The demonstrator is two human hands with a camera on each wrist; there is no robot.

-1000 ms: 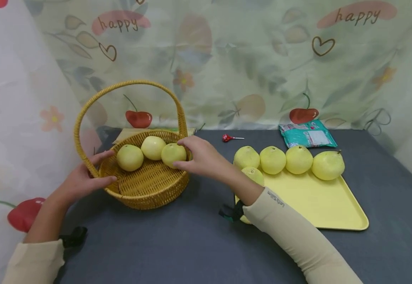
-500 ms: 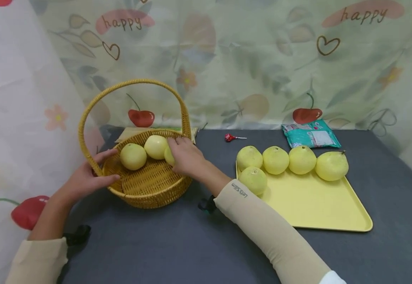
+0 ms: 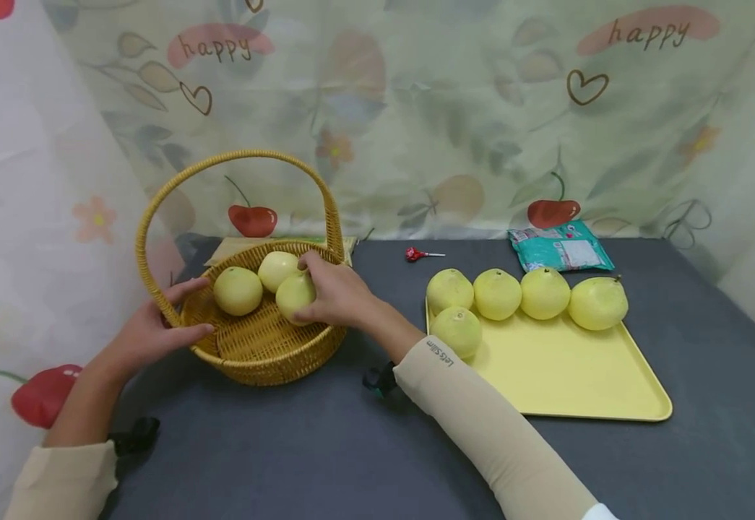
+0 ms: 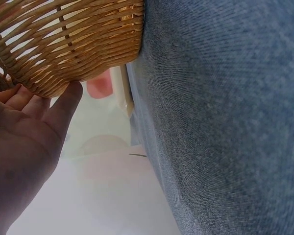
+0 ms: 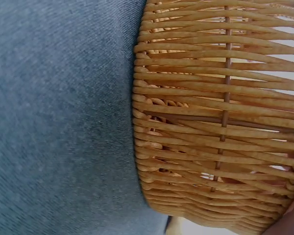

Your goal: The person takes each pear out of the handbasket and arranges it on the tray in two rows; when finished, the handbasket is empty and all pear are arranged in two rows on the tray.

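Observation:
A round wicker basket [image 3: 266, 372] with a tall hoop handle stands on the left of the table in the head view. My left hand [image 3: 149, 332] holds its left rim at the foot of the handle; in the left wrist view the thumb [image 4: 68, 100] and fingers meet the woven rim. Inside the basket, my right hand [image 3: 338, 292] grips a pale yellow-green pear [image 3: 295, 296] from its right side. Two more pears, one at the left [image 3: 238, 291] and one at the back [image 3: 278, 270], lie beside it. The right wrist view shows mostly the basket's woven side [image 5: 220, 122].
On the right, a yellow tray [image 3: 572, 375] bears several pears [image 3: 497, 295] along its back and left edges. Behind it lie a teal packet [image 3: 562, 247] and a red lollipop [image 3: 415, 253]. A flat beige packet [image 3: 224, 250] sits behind the basket, before a printed cloth backdrop [image 3: 416, 108].
My right hand has shifted the pear it grips left and toward me inside the basket. The left hand stays on the rim, and the basket has kept its place.

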